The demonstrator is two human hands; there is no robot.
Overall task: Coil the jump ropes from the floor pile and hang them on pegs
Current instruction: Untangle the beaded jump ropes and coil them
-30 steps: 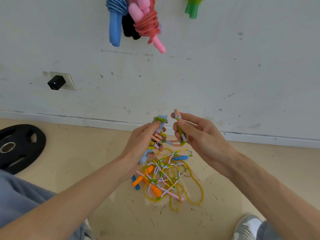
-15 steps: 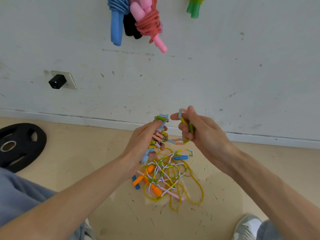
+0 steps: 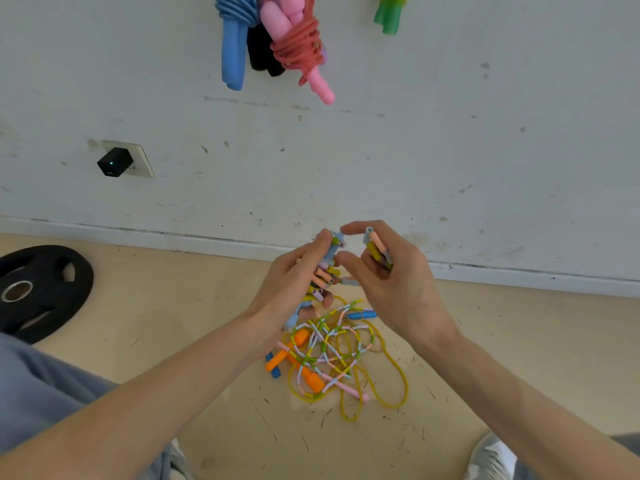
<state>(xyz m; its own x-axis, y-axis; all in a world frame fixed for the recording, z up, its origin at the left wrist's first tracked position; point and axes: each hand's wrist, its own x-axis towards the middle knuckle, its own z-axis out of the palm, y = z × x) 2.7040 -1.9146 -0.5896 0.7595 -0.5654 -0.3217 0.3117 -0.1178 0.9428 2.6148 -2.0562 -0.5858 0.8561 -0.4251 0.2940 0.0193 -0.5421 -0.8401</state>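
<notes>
The left grip is clenched round a coiled bundle of the beaded jump rope, thumb on top and fingers wrapped behind. That bundle stands nearly upright, its long axis running from the skirting line down toward the floor pile. Just beside it, on its right, the right grip pinches the loose strand of the same rope between thumb and curled fingers, the beads poking up out of the fist.

This is the relation that counts. The free strand lies to the right of the bundle and level with its upper half, and the two grips are almost touching. The right grip is the one nearer the slack, so the next wrap looks like its job. It would carry the strand across the upright bundle, at right angles to that long axis, while the left grip holds steady.

Below the hands, the tangle of beaded and yellow cord with orange, pink and blue handles lies on the floor, so plenty is left to do. Well above, the blue rope, the pink rope and the green one hang on the wall. Their pegs are cut off by the frame.

No brand, label or lettering can be read on the handles, the weight plate or the black plug.
</notes>
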